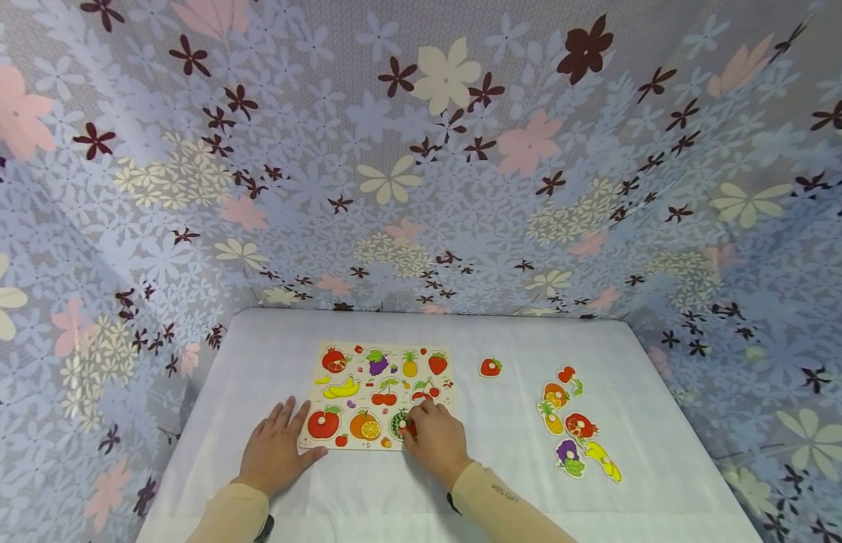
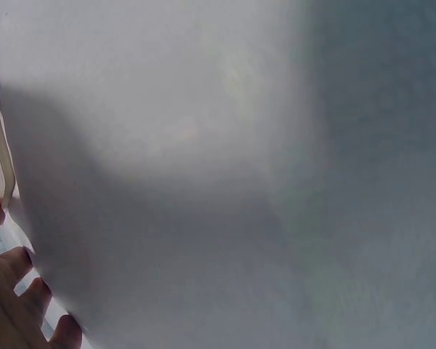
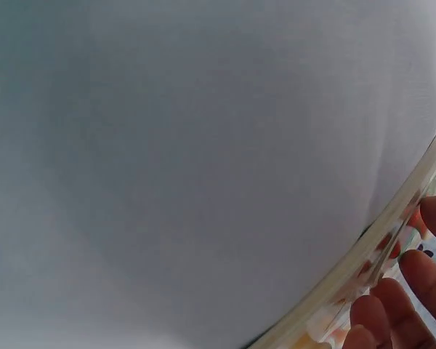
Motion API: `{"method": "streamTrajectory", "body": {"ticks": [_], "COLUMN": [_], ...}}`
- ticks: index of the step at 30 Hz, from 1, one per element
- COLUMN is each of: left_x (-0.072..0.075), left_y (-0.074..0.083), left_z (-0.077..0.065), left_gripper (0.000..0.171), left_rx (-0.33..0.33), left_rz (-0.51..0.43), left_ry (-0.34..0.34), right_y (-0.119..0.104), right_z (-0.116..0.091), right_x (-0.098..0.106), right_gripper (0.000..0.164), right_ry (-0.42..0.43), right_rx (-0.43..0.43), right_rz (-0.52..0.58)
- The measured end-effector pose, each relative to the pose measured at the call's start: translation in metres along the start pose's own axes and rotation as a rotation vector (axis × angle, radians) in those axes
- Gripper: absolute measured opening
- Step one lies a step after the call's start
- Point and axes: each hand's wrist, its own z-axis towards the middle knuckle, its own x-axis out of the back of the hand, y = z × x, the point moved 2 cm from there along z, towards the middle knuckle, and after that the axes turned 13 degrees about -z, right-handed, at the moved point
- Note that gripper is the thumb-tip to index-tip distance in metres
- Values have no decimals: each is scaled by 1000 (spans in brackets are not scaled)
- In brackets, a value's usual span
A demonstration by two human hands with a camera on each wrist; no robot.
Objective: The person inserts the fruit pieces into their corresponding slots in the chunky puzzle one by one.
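Note:
A wooden fruit puzzle board (image 1: pixel 356 366) lies flat on the white-covered table. My right hand (image 1: pixel 436 440) is over its lower right corner and pinches a watermelon puzzle piece (image 1: pixel 397 424), hiding part of it. In the right wrist view, thumb and fingers (image 3: pixel 425 280) come together over the board's edge. My left hand (image 1: pixel 274 445) rests with spread fingers at the board's left side, the thumb at its lower left corner. A red apple piece (image 1: pixel 319 427) with a pale knob sits in the board near that hand.
Right of the board lies a strawberry piece (image 1: pixel 491 367). Farther right are loose cherry (image 1: pixel 567 375), orange (image 1: pixel 555 395), pineapple (image 1: pixel 552 421), pomegranate (image 1: pixel 580 426), grape (image 1: pixel 567 454) and banana (image 1: pixel 604 461) pieces. Flowered cloth (image 1: pixel 407 188) surrounds the table.

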Motion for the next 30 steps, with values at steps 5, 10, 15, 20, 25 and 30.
{"method": "streamTrajectory", "body": {"ticks": [5, 10, 15, 20, 25, 30], "left_x": [1, 0, -1, -1, -1, -1], "left_y": [1, 0, -1, -2, -2, -1], "left_z": [-1, 0, 0, 0, 1, 1], "left_gripper": [98, 98, 98, 98, 99, 98], "left_rx": [-9, -15, -14, -8, 2, -1], "left_rz": [-4, 2, 2, -2, -1, -1], "left_ry": [12, 18, 11, 4, -11, -9], "right_y": [-1, -2, -1, -1, -2, -2], "right_z": [0, -1, -1, -1, -2, -1], "right_x": [2, 2, 1, -1, 0, -1], "right_gripper": [22, 23, 22, 23, 23, 23], "right_ry": [-3, -12, -30, -36, -32, -33], "right_rx": [-9, -14, -31, -42, -47, -43], "right_rz": [-9, -18, -15, -7, 21, 25]}}
